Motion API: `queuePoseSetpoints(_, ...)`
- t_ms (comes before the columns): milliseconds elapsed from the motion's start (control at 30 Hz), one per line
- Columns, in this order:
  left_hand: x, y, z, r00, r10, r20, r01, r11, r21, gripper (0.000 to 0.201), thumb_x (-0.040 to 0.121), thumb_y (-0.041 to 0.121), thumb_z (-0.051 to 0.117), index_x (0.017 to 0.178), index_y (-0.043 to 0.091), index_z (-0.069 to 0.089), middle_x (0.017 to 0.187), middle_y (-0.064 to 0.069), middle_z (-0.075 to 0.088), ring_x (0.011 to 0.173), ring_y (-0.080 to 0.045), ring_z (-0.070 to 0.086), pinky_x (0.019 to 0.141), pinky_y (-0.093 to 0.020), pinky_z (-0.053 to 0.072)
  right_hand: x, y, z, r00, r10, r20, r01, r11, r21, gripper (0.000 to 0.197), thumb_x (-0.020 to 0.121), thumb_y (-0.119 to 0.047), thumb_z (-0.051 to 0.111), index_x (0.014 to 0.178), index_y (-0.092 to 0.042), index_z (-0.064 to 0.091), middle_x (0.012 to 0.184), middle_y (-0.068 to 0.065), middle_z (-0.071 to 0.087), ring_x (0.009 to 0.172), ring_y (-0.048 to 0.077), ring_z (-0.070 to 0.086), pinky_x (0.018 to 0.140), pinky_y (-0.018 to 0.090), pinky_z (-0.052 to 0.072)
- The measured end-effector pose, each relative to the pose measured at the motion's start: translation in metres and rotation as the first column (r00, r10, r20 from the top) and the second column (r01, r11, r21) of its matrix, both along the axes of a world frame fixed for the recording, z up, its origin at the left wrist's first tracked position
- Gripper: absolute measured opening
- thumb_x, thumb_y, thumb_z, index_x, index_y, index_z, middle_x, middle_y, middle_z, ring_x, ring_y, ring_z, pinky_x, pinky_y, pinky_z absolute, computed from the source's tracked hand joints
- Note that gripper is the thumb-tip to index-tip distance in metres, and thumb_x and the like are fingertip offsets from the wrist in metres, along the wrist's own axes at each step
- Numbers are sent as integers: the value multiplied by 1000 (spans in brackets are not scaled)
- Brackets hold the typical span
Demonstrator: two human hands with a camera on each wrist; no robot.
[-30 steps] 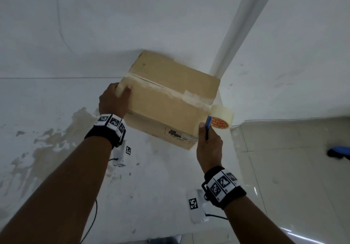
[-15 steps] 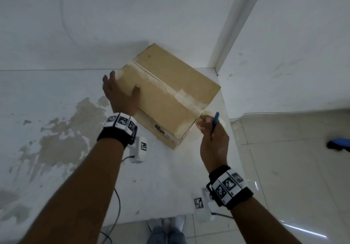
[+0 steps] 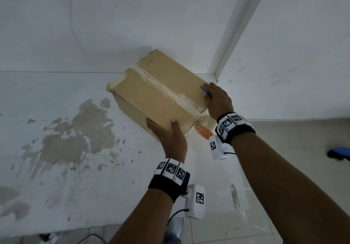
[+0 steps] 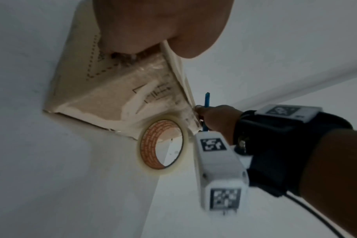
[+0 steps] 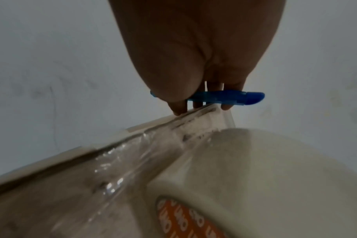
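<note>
A taped cardboard box point(image 3: 151, 96) sits on a white ledge point(image 3: 75, 187) near the wall corner. My left hand point(image 3: 170, 135) grips its near corner, thumb on top. My right hand point(image 3: 217, 101) lies on the box's right end and holds a small blue cutter point(image 3: 205, 91), with fingertips on the top edge where clear tape runs over. In the right wrist view the cutter point(image 5: 224, 98) lies across the fingers. A roll of clear tape point(image 3: 204, 130) with an orange core hangs on its strip beside the box's right end, seen too in the left wrist view point(image 4: 161, 146).
The ledge's paint is worn into brown patches point(image 3: 75, 135) at the left. A white wall stands behind, with a pillar point(image 3: 236, 25) at the right. Tiled floor point(image 3: 293, 168) lies lower right, with a blue and black object point(image 3: 339, 153) at the far right edge.
The box has been turned on the ledge. My left hand went from its far left corner to the near corner. My right hand moved up onto the right end, and the roll now hangs below.
</note>
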State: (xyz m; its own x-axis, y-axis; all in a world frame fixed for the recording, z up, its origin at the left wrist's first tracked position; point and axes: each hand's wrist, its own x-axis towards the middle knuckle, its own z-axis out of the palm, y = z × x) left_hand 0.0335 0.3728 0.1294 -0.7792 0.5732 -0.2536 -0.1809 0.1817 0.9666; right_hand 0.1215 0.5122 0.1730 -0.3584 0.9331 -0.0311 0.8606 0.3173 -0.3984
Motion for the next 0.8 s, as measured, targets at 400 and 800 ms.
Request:
queuePoseSetpoints(400,-93,13,4,939,-166,-301,69,949,-308,69,100,49,49,157,16,28,151,-10,52,130,-37,55,105,-44,44,26,-59,-26,987,-40,-158,41,999,6,41,102,-22,56,143,-28,55,137,11,46,114,33,45,99,37,44)
queuePoseSetpoints(800,-148,18,2,858,-378,-349,227,887,-402,70,95,57,54,153,22,38,141,-8,61,125,-36,59,102,-42,47,1,-114,-35,924,-177,-339,194,981,17,35,104,-31,49,138,-34,58,139,3,40,116,21,38,86,29,41)
